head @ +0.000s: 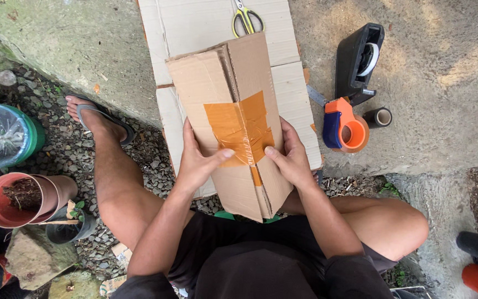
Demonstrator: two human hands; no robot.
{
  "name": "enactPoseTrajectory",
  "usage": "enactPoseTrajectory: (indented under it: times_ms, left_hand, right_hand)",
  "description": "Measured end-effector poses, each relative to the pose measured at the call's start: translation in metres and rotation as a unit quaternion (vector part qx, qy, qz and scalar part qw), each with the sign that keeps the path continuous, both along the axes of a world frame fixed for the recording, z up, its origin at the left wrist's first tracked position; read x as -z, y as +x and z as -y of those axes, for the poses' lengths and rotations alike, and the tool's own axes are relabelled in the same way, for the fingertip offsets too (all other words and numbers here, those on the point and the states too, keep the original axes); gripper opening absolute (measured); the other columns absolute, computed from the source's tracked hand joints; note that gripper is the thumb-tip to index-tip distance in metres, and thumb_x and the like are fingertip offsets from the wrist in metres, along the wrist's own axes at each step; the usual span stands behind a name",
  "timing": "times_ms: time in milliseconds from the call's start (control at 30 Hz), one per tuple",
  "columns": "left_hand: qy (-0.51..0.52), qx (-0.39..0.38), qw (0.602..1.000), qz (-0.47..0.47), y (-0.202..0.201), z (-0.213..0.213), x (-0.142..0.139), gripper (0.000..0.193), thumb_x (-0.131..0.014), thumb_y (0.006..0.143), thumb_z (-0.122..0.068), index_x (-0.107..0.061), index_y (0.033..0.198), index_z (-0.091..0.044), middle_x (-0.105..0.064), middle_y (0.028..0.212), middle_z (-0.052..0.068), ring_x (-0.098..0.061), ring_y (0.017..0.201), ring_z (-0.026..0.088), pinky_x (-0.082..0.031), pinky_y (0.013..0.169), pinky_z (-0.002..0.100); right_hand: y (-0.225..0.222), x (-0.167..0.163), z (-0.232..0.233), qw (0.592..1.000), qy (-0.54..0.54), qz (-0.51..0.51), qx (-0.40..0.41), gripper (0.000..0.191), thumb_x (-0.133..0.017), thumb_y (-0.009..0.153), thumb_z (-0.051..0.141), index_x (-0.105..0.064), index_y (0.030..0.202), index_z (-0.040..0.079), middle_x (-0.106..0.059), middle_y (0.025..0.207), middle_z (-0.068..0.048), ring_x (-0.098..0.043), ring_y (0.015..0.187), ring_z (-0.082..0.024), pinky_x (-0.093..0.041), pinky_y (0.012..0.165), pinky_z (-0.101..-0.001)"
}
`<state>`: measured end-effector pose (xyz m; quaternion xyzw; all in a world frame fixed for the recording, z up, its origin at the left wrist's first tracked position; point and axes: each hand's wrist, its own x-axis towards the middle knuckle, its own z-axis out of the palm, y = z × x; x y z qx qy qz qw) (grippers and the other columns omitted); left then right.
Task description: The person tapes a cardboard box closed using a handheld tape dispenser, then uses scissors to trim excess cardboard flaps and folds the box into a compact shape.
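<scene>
Head view: in the centre of the frame a flattened brown cardboard box (233,122) stands tilted, with its lower end near the person's lap and its upper end resting on a flat sheet of pale cardboard (217,27) spread on the concrete surface (443,72). On the box, a bit above the hands, there are 2 overlapping strips of orange-brown packing tape (239,124), already stuck across the seam where the panels meet. A narrower piece of the same tape runs down below them, along the seam.

The left hand (197,160) lies on the left panel with the fingers spread, and its thumb presses on the lower edge of the tape. The right hand (289,155) grips the right edge of the box, also with the thumb on the tape. So both hands are closed against the box and seem to smooth the tape flat.

My judgement: the taping of this seam is mostly done and the pressing down is what remains; the lower part of the seam looks only partly covered.

At the upper right lie a black desk tape dispenser (358,58), an orange and blue hand tape gun (344,126) and a small dark tape core (379,117). Yellow-handled scissors (246,19) lie at the top centre, all of them untouched.
</scene>
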<state>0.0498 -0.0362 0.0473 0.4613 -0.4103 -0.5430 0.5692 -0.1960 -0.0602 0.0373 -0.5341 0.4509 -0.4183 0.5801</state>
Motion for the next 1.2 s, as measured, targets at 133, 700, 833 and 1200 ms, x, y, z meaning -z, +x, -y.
enactPoseTrajectory:
  times_ms: [133,700,833,1200]
  left_hand:
    - [0.046,0.044,0.994,-0.091,0.003,0.005,-0.023,0.114,-0.088,0.073,-0.003,-0.015,0.161,-0.004,-0.052,0.146,0.016,-0.054,0.136,0.025,-0.049,0.114,0.042]
    - [-0.005,-0.019,0.992,-0.124,-0.017,0.004,0.008,0.091,-0.079,0.088,-0.002,-0.023,0.159,-0.003,-0.055,0.144,0.013,-0.056,0.132,0.021,-0.051,0.113,0.037]
    - [-0.005,-0.035,0.992,-0.121,-0.021,0.005,0.013,0.088,-0.078,0.089,-0.001,-0.025,0.158,-0.002,-0.055,0.144,0.014,-0.057,0.132,0.021,-0.050,0.113,0.037]
    - [0.098,-0.253,0.937,-0.218,-0.041,0.022,0.037,0.063,-0.072,0.098,-0.017,-0.032,0.145,-0.003,-0.055,0.136,0.015,-0.056,0.126,0.021,-0.048,0.111,0.036]
  right_hand:
    - [0.000,0.002,0.004,1.000,0.000,0.030,-0.006,0.078,-0.073,0.096,0.022,-0.033,0.157,-0.005,-0.047,0.157,-0.019,-0.043,0.148,-0.027,-0.032,0.125,-0.0400]
    - [0.017,0.004,-0.001,0.985,-0.096,-0.126,0.071,0.073,-0.065,0.104,0.023,-0.027,0.159,-0.005,-0.043,0.158,-0.023,-0.042,0.148,-0.029,-0.034,0.124,-0.0414]
    - [0.018,0.000,-0.001,0.981,-0.084,-0.158,0.079,0.075,-0.066,0.103,0.026,-0.026,0.158,-0.004,-0.043,0.156,-0.025,-0.043,0.147,-0.031,-0.036,0.122,-0.0417]
    - [0.004,-0.025,0.030,0.906,-0.047,-0.380,-0.179,0.072,-0.067,0.093,0.050,-0.041,0.156,0.026,-0.028,0.167,-0.014,-0.020,0.155,-0.036,-0.025,0.119,-0.0488]
